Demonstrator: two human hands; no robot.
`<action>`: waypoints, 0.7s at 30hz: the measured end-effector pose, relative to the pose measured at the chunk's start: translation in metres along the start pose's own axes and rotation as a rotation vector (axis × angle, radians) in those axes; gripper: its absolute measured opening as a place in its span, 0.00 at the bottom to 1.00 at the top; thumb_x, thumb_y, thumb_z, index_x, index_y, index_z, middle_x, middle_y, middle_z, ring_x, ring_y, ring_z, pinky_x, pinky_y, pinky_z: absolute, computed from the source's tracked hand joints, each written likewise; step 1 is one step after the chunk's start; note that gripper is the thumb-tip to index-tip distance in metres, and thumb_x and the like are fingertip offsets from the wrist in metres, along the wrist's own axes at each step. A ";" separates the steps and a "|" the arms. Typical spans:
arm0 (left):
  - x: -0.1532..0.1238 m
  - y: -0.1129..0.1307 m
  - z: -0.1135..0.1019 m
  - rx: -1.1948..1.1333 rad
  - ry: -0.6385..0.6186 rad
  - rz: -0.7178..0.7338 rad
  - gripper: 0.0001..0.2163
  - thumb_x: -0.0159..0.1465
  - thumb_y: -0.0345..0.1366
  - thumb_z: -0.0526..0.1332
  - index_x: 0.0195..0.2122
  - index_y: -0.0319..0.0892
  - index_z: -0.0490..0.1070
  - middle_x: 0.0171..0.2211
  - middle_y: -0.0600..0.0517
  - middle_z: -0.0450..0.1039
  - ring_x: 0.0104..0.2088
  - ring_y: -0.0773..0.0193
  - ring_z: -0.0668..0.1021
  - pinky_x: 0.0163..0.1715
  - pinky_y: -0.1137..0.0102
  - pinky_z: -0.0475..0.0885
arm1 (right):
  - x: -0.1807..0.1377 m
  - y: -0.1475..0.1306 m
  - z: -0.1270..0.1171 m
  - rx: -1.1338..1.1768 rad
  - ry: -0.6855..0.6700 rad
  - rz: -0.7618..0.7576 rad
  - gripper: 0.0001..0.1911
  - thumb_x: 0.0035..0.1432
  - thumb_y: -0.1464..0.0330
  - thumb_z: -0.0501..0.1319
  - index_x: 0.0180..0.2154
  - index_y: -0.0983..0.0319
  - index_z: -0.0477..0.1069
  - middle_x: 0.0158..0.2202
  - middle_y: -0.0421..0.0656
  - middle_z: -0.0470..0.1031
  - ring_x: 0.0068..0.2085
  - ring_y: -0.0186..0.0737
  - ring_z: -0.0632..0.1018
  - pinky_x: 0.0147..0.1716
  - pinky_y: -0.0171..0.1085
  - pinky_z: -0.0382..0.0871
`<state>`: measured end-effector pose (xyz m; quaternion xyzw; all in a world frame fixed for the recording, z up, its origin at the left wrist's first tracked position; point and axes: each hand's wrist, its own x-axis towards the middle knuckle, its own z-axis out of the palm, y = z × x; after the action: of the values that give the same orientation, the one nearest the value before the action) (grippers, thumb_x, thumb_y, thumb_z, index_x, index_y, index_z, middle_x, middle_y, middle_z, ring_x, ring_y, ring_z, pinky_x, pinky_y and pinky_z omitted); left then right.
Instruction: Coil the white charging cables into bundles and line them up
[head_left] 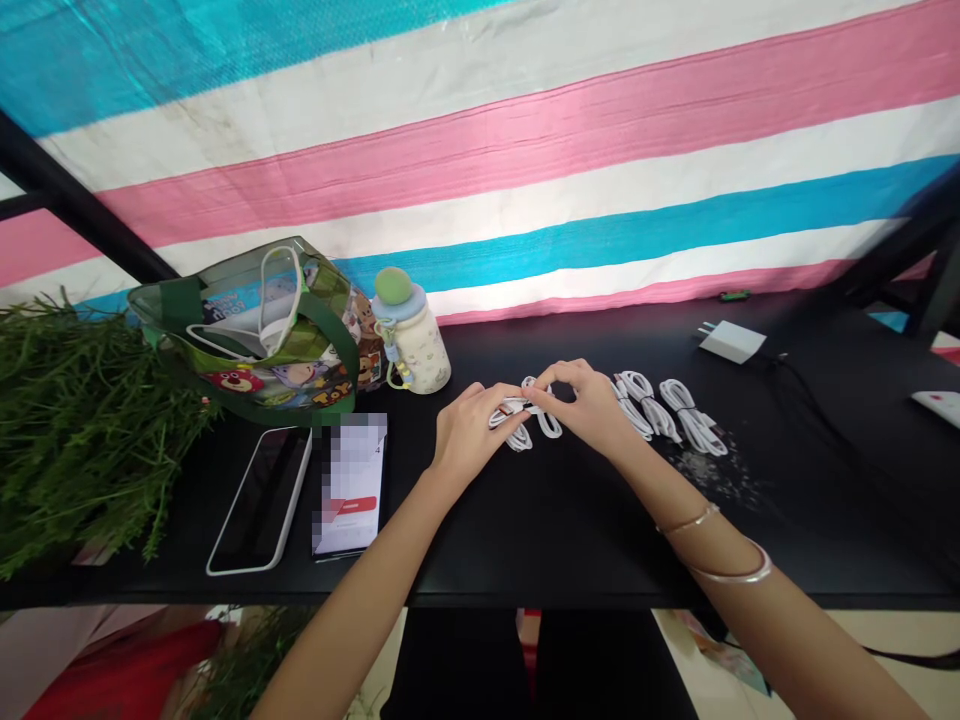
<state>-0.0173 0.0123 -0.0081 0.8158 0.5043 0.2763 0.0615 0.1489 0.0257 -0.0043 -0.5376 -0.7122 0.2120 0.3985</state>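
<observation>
A white cable bundle (550,424), wound into loops, is between my two hands over the middle of the black table (495,530). My left hand (466,430) is closed on its left loops, thumb and fingers pinched together. From the other side, my right hand (589,405) pinches the cable at its middle, its fingertips meeting those of the left. Part of the bundle is hidden behind the fingers. Just right of my right hand lie several more white coiled cables (651,408), bundled side by side on the table.
Left of my hands stand a patterned bottle (424,350) and a green clear tote bag (300,375). Two phones, one white-edged (259,500) and one lit (360,480), lie nearer. Green foliage (82,430) fills the left edge. A white charger (731,341) lies at the right.
</observation>
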 end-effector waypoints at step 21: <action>0.001 0.001 -0.001 -0.020 0.007 -0.059 0.07 0.62 0.41 0.62 0.40 0.49 0.75 0.30 0.59 0.78 0.32 0.66 0.75 0.28 0.75 0.65 | -0.002 0.003 0.005 -0.173 0.184 -0.319 0.09 0.58 0.64 0.61 0.26 0.57 0.73 0.23 0.39 0.75 0.32 0.43 0.72 0.38 0.43 0.60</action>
<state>-0.0165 0.0127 -0.0065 0.7988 0.5257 0.2825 0.0761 0.1469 0.0257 -0.0106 -0.4675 -0.7643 0.0342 0.4428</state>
